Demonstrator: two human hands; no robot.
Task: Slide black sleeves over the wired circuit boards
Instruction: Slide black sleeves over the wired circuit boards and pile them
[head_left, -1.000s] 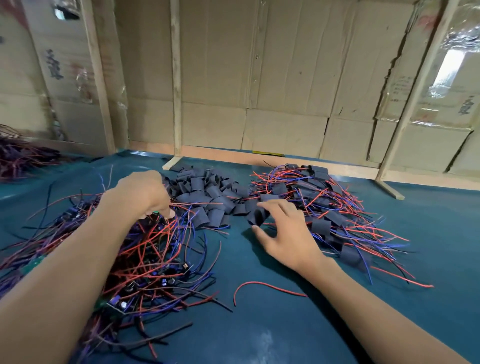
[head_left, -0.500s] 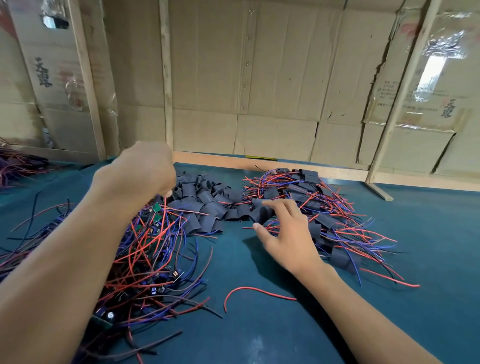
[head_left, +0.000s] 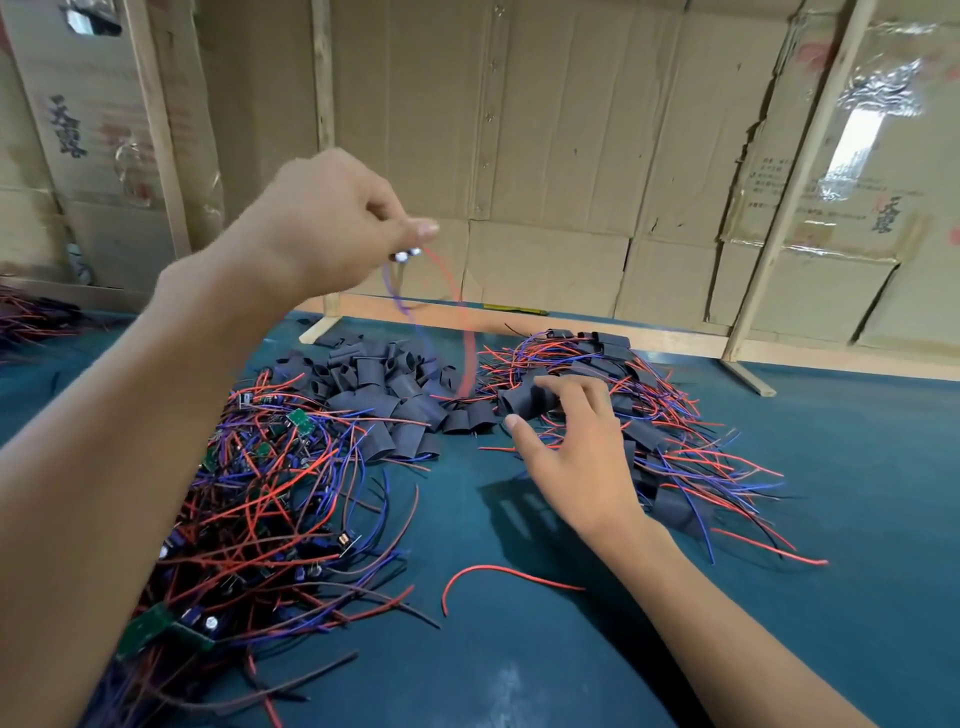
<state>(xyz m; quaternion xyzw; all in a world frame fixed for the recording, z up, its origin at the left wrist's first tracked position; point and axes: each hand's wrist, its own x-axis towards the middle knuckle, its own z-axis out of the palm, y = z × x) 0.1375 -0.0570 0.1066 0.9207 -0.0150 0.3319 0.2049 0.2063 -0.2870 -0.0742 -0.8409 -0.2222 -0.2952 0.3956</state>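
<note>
head | circuit board (head_left: 404, 254) blurred, red/purple wires dangling | left hand (head_left: 332, 223) pinching

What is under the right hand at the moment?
The right hand holds a black sleeve at its fingertips, above sleeved boards with red and blue wires. Whatever lies directly beneath the palm is covered.

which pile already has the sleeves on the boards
The right-hand pile, beyond the right hand: black sleeves there have red and blue wires sticking out. The middle pile is empty sleeves; the left pile shows bare green boards.
</note>
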